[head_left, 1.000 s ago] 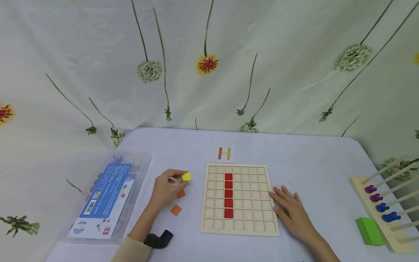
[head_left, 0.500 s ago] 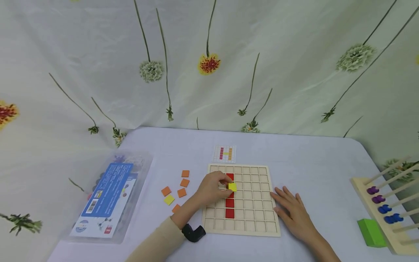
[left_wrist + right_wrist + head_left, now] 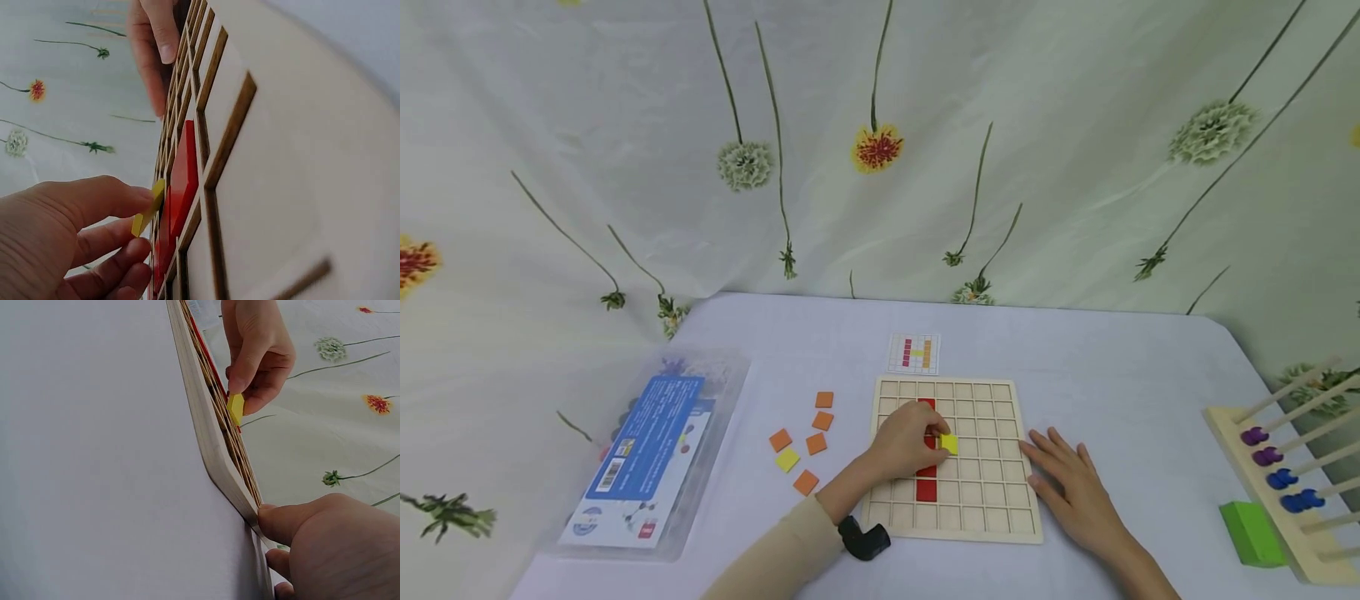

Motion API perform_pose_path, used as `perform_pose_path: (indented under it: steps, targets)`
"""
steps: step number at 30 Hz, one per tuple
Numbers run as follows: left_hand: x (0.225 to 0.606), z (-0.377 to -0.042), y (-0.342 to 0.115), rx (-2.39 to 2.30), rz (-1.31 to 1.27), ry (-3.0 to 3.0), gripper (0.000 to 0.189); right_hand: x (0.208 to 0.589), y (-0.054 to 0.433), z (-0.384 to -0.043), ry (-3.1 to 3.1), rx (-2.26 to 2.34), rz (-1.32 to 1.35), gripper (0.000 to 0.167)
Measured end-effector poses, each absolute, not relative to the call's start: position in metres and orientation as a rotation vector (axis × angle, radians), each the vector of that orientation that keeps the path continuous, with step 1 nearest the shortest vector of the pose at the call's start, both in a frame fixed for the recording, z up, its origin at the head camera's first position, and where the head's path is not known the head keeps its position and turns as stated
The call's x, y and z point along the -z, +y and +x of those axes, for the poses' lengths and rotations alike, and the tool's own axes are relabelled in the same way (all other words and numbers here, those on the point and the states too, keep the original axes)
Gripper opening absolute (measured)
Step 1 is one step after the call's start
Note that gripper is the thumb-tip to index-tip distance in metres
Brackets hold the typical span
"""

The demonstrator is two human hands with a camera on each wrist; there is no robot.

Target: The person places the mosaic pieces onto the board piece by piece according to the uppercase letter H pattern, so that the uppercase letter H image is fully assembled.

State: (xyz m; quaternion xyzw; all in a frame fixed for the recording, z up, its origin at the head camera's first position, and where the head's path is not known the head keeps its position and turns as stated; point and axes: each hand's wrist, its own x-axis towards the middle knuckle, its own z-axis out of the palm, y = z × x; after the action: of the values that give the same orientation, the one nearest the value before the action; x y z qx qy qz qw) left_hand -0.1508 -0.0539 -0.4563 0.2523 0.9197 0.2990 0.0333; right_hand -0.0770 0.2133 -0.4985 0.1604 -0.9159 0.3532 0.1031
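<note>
My left hand (image 3: 904, 442) pinches a yellow square tile (image 3: 950, 444) between thumb and fingers, close over the wooden grid board (image 3: 977, 521). The tile is just right of a column of red tiles (image 3: 927, 490) set in the board's cells; the hand hides part of that column. In the left wrist view the yellow tile (image 3: 149, 208) is tilted, one edge toward the grid. My right hand (image 3: 1071, 492) rests at the board's right edge, fingers spread, with the thumb (image 3: 284, 522) touching the rim in the right wrist view.
Several orange tiles (image 3: 806, 482) and one yellow tile (image 3: 787, 460) lie left of the board. A small pattern card (image 3: 913, 354) lies behind it. A clear plastic case (image 3: 647, 458) is at the far left. A bead rack (image 3: 1273, 492) and a green block (image 3: 1252, 533) stand at right.
My left hand has carried the yellow tile from the loose tiles at left, rightward over the board and past the red column. My right hand has stayed at the board's edge.
</note>
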Motion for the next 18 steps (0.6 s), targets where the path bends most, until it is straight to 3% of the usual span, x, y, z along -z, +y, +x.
perform_pose_path:
  steps: [18]
  targets:
    - [0.4541,-0.1436,-0.0542,-0.77,0.758,2.951,0.027,0.4969,0.2126,-0.0762,-2.71,-1.047,0.477,0.042]
